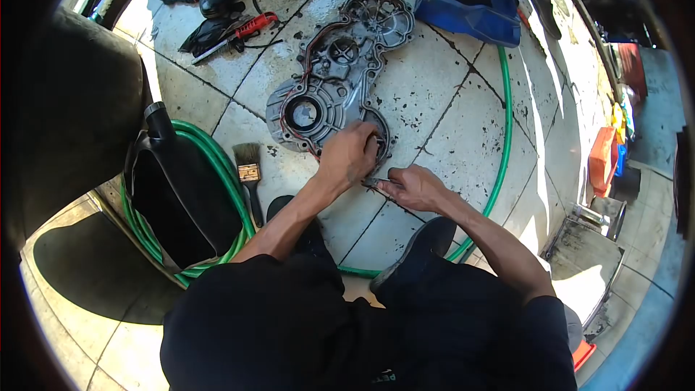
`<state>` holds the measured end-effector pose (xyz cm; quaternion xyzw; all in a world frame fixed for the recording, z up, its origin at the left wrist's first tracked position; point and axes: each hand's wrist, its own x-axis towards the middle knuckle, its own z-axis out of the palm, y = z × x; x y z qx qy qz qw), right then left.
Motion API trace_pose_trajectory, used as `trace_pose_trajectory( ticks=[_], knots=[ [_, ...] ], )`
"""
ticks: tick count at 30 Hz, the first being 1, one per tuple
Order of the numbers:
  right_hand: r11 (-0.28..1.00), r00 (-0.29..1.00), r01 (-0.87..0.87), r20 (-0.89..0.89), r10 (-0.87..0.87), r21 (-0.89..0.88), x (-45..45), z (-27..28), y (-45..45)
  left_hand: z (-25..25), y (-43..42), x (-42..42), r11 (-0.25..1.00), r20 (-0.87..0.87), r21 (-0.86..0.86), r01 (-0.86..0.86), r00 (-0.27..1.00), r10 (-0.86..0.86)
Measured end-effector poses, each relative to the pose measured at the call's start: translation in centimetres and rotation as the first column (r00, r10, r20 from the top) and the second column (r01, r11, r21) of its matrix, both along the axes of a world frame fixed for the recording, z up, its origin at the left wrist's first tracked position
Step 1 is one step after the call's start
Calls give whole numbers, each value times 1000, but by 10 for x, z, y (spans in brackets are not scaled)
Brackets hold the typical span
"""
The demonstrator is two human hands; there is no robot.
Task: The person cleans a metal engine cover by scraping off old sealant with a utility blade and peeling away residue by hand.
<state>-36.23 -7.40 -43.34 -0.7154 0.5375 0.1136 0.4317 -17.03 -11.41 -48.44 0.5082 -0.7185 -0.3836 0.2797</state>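
Observation:
A grey cast-metal engine cover lies on the tiled floor in front of me, with ribs, round openings and a black ring seal. Reddish sealant runs along part of its edge. My left hand is closed on the cover's near end, fingers curled over the rim. Just right of that end, my right hand is closed around a small dark item whose tip points toward the cover. Most of that item is hidden by the fingers, so its kind is unclear.
A paintbrush lies to the left, beside a coiled green hose and a black jug. Farther off are a red-handled tool and a blue plastic container. My shoe is close below my right hand.

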Motion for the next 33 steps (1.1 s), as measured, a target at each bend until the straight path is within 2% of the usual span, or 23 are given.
trace_pose_trajectory(
  ticks=[1, 3, 5, 9, 11, 14, 16, 18, 20, 21, 23, 25, 26, 29, 30, 32, 33],
  knots=[
    [994, 999, -48, 28, 45, 102, -10, 0, -14, 3, 4, -6, 1000, -1, 5, -7, 1000, 7],
    [981, 994, -112, 2, 114, 160, -31, 0, -29, 13, 15, -15, 980, 158, 200, 2, 987, -35],
    [969, 988, -122, -66, 139, 214, -37, 15, -38, 11, 20, -21, 985, 142, 175, 3, 989, -28],
    [965, 978, -153, -108, 179, 213, -43, 14, -46, 0, 23, -30, 987, 71, 156, -38, 997, 27],
    [987, 990, -143, -4, 144, 72, -48, 3, -47, -3, 26, -27, 987, 43, 158, -39, 999, 33],
    [982, 988, -138, -46, 145, 130, -44, 14, -56, -5, 23, -30, 979, 3, 202, -30, 1000, 29],
    [984, 987, -134, -74, 143, 119, -47, 20, -61, -8, 23, -34, 969, 109, 243, -33, 994, 6],
    [985, 984, -135, -101, 146, 110, -47, 28, -63, -9, 26, -35, 975, 118, 223, -19, 993, -7],
    [996, 973, -70, -222, 55, -61, -44, 37, -65, -9, 27, -34, 979, 129, 203, -7, 991, -20],
    [996, 973, -72, -225, 57, -60, -41, 38, -64, -7, 27, -30, 977, 68, 211, 2, 998, -17],
    [965, 973, -74, -229, 15, -252, -33, 38, -59, -10, 29, -24, 974, 5, 225, 12, 1000, -14],
    [967, 956, -134, -285, 69, -218, -18, 40, -61, -22, 28, -20, 983, -174, 176, -45, 982, 76],
    [955, 942, -176, -322, 94, -237, -10, 41, -61, -26, 30, -18, 992, -236, 90, -86, 966, 106],
    [931, 919, -233, -376, 116, -281, 13, 43, -64, -7, 30, -12, 976, -226, 157, -149, 957, 182],
    [936, 903, -265, -400, 156, -233, 19, 44, -64, -6, 29, -8, 975, -223, 160, -154, 957, 187],
    [934, 882, -307, -423, 207, -182, 28, 46, -62, -6, 21, 5, 980, -23, -145, -137, 991, 135],
    [935, 879, -324, -410, 242, -143, 31, 48, -56, -4, 17, 11, 979, -23, -141, -147, 989, 146]
  ],
)
